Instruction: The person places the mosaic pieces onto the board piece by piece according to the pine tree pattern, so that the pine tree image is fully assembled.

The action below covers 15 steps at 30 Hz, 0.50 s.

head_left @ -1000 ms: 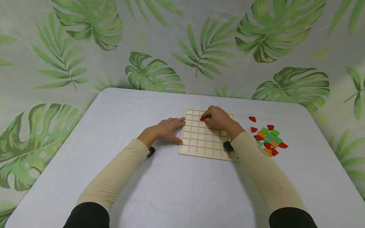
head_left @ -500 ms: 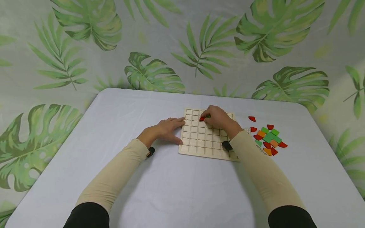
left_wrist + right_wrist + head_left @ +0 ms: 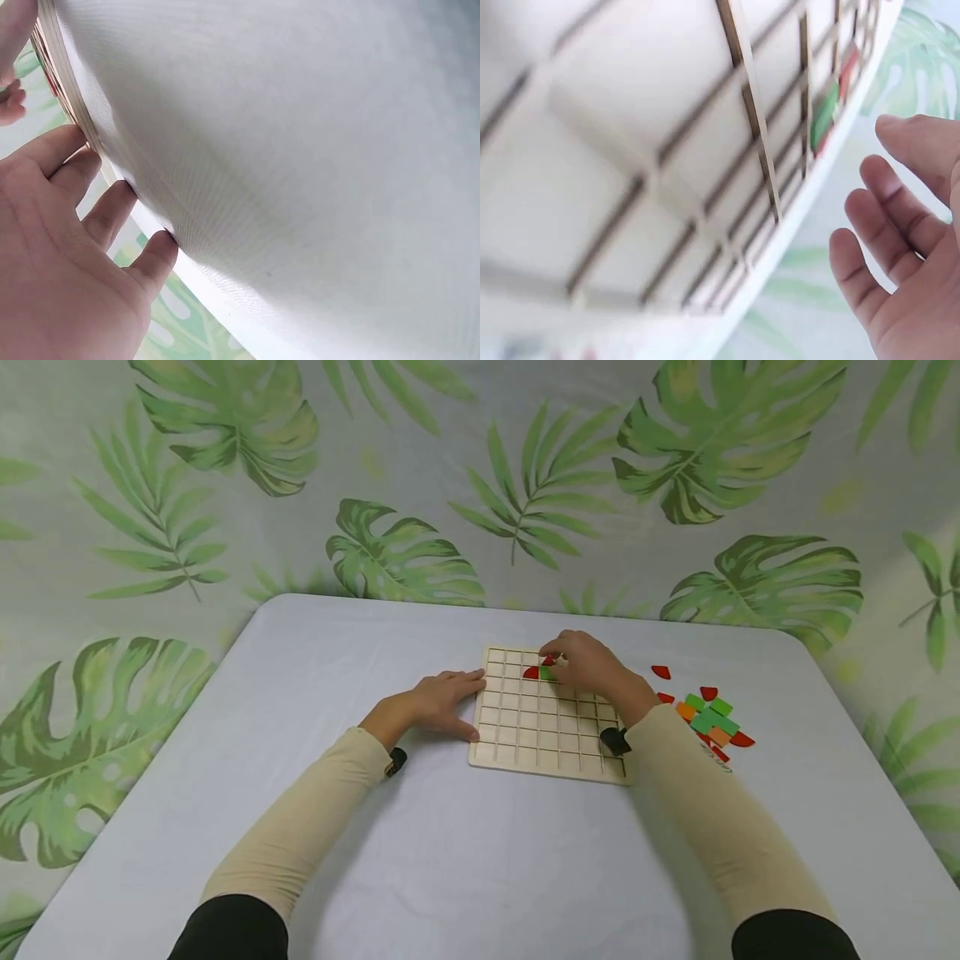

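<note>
A square wooden grid board (image 3: 517,727) lies on the white table. My left hand (image 3: 438,700) rests with spread, nearly straight fingers along its left edge; in the left wrist view its fingertips meet the board's side. Near the board's far edge sit a red curved-edged piece (image 3: 531,673), a green square piece (image 3: 546,673) beside it and another red piece (image 3: 548,661) just beyond the green one. Over these hovers my right hand (image 3: 588,668). In the right wrist view its thumb and fingers stand apart, softly bent, holding nothing, beside the green piece (image 3: 825,116).
Right of the board lies a loose cluster of red, orange and green pieces (image 3: 705,720), partly hidden by the right sleeve (image 3: 690,802). A single red piece (image 3: 661,672) lies farther back. A leaf-patterned cloth (image 3: 405,552) hangs behind the table.
My right hand has let go of the pieces and shifted slightly right and away, uncovering the green piece and the second red one. The left hand has stayed put.
</note>
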Each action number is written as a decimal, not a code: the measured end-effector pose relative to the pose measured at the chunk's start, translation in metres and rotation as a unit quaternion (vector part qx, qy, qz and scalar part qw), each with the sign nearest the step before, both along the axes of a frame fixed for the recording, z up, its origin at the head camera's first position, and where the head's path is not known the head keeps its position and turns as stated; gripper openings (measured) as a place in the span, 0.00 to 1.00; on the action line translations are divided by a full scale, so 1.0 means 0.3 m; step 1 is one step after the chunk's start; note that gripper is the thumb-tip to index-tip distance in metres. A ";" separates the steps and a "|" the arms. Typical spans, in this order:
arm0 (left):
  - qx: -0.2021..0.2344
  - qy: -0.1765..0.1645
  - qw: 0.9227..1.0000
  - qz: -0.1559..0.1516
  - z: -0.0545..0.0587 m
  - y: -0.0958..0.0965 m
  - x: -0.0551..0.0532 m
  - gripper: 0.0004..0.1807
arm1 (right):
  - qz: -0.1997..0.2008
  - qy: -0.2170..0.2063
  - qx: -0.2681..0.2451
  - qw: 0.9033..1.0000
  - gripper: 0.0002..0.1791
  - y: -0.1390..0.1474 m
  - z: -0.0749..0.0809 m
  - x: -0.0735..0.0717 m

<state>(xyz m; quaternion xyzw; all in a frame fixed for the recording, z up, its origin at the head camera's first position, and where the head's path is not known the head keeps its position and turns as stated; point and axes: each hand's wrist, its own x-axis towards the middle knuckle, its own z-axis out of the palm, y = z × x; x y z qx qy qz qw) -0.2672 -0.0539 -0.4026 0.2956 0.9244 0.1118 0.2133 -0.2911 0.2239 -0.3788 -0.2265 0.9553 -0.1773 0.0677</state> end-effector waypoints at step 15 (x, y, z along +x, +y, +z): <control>0.003 -0.006 1.000 0.000 0.017 0.005 0.014 0.51 | -0.060 -0.015 0.032 0.998 0.20 0.316 0.082 0.051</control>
